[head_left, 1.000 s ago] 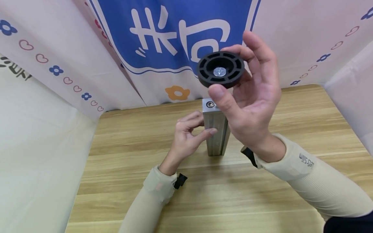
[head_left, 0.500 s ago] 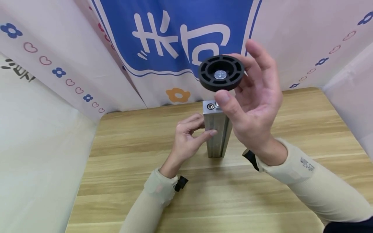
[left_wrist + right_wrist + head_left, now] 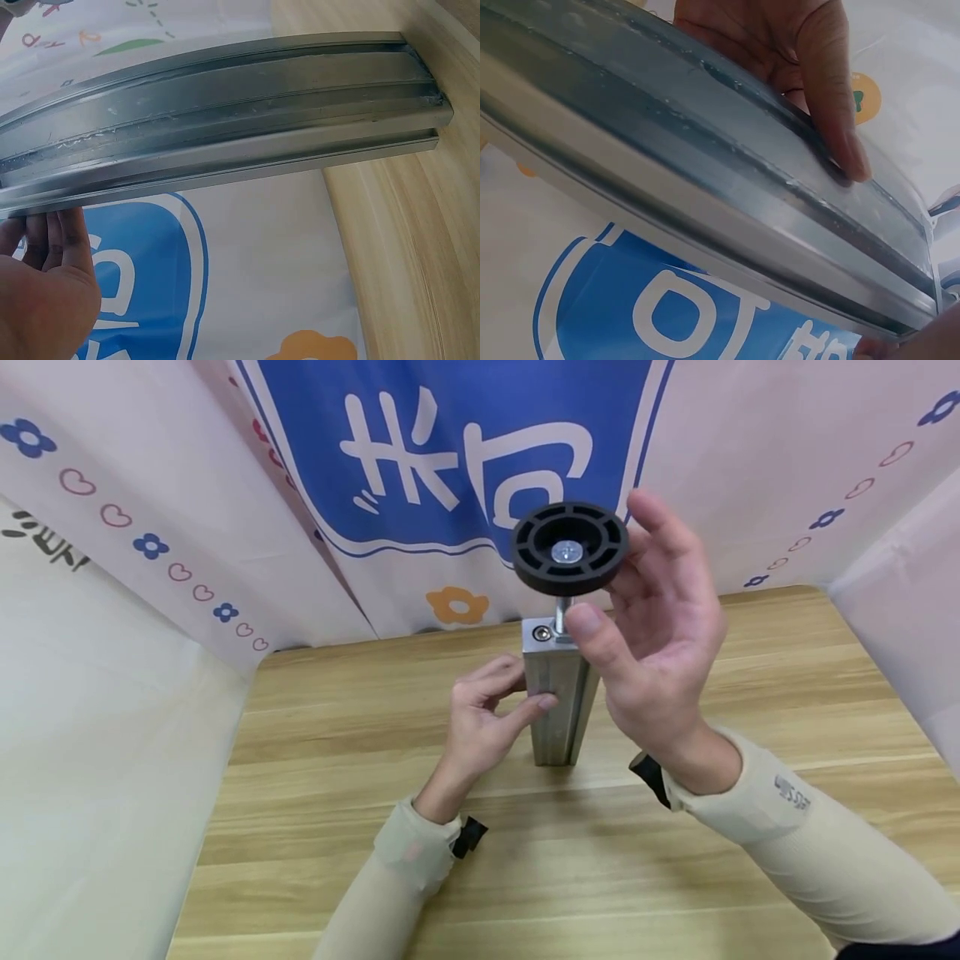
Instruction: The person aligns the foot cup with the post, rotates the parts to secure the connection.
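Observation:
An upright aluminium profile (image 3: 553, 710) stands on the wooden table, with a round hole showing in its top face. My left hand (image 3: 483, 722) grips it from the left, thumb on the front and fingers behind; the left wrist view also shows fingers (image 3: 71, 236) at its edge. Above the profile's top sits a black levelling foot (image 3: 570, 578), ribbed disc up, on a thin metal stem (image 3: 563, 612). My right hand (image 3: 663, 627) is loosely curved beside it, fingers partly behind the disc's right edge and the thumb (image 3: 587, 625) below the rim.
The wooden table (image 3: 337, 760) meets printed white cloth walls (image 3: 765, 460) at the back and sides. A blue panel with white characters (image 3: 405, 452) hangs close behind the foot. Small black devices (image 3: 469, 837) are strapped at both wrists.
My right hand's thumb has come off the disc's rim and moved lower right, baring the stem. The foot stays over the profile. My left hand keeps its grip.

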Action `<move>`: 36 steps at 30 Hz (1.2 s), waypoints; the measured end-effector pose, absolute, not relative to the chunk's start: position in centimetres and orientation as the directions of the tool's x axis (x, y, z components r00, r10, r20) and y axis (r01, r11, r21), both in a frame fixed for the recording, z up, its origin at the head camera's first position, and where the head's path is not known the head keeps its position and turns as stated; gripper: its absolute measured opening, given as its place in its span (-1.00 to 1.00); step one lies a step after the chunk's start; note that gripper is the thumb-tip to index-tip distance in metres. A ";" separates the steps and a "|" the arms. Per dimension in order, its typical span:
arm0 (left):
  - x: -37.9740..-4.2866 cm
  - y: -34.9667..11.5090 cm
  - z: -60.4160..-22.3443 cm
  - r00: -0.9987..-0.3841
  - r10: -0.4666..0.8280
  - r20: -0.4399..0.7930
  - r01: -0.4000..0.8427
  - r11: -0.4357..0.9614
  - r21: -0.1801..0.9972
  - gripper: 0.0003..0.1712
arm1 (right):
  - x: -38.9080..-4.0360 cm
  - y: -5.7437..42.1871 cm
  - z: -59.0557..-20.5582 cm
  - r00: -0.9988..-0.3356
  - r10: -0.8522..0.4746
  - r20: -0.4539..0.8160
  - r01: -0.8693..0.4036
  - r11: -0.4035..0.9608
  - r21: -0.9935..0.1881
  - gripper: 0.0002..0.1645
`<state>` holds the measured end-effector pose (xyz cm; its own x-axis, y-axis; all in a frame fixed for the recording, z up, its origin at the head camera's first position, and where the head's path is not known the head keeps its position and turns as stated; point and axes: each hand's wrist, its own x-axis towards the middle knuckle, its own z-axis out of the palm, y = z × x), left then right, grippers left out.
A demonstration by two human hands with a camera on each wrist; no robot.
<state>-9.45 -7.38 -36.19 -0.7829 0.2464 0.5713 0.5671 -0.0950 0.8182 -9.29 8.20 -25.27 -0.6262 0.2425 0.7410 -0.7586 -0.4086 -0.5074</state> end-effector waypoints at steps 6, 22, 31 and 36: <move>-9.6 -7.3 -36.4 -0.783 0.242 0.574 0.566 -0.107 0.817 -0.27 | -9.2 8.5 -25.8 -0.632 0.228 0.740 -0.760 -0.369 -0.535 -0.03; -9.8 -7.2 -36.6 -0.781 0.232 0.579 0.566 -0.129 0.814 -0.14 | -9.1 9.1 -27.2 -0.665 0.187 0.723 -0.741 -0.283 -0.609 -0.17; -9.7 -7.7 -36.9 -0.792 0.229 0.566 0.555 -0.120 0.823 -0.12 | -9.2 9.0 -27.8 -0.675 0.177 0.716 -0.731 -0.285 -0.620 -0.25; -9.7 -7.8 -36.9 -0.797 0.234 0.557 0.545 -0.120 0.830 -0.09 | -9.1 9.1 -28.2 -0.677 0.169 0.716 -0.730 -0.278 -0.625 -0.30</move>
